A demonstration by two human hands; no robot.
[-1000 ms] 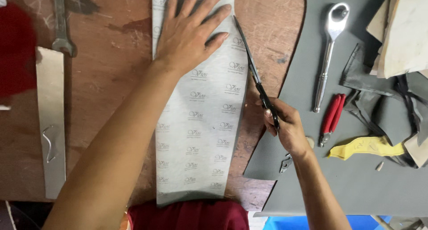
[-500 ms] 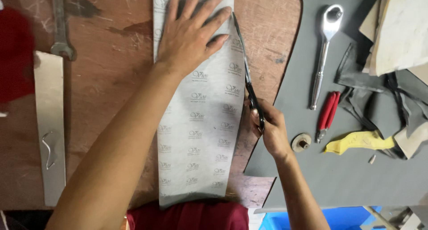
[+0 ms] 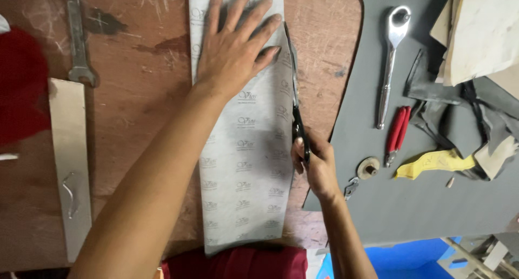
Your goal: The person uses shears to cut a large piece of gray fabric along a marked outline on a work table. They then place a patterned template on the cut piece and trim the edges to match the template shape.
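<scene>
We press our left hand [image 3: 233,49] flat, fingers spread, on the far end of the long grey printed sheet [image 3: 243,165], which lies lengthwise on the brown counter [image 3: 140,127]. Our right hand [image 3: 316,168] has its grip closed around the handles of the black scissors [image 3: 296,103], whose blades run along the sheet's right edge. A ratchet wrench [image 3: 390,57] and red-handled pliers [image 3: 397,134] lie well apart on the grey mat [image 3: 427,208].

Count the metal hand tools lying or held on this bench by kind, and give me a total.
Scissors, in the right hand: 1
Wrenches: 2, a spanner and a ratchet
Red-handled pliers: 1
Total: 4
</scene>
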